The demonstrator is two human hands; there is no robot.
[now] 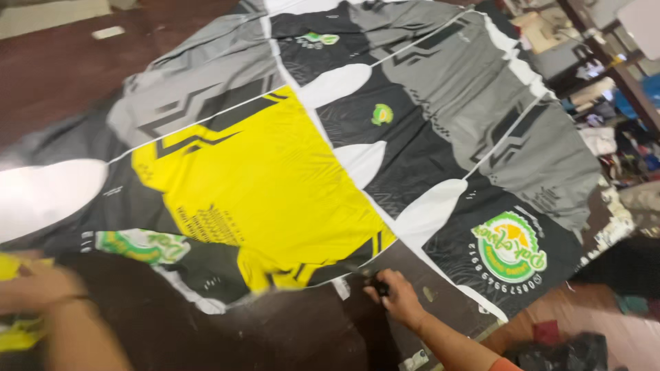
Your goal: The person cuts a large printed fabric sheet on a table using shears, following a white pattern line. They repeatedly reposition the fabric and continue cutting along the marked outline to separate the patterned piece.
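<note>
Printed fabric sheet point(357, 151) spread flat over the dark counter point(289, 330), being cut at its near edge.

The right hand point(393, 294) has its grip closed on dark scissors point(364, 273), blades meeting the yellow panel point(261, 185) at the cloth's edge, where lying flat keeps the line true; the left hand point(38, 287), blurred, presses the near-left edge, grip not discernible; cluttered shelves point(605, 103) stand well apart to the right.

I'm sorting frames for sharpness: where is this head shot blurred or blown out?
Head view: the left hand at the lower left is smeared by motion blur; the right hand, gripping scissors, is sharper; the white patch of the printed fabric at the left edge is washed out by glare; the shelves at the upper right are soft and dim.
</note>
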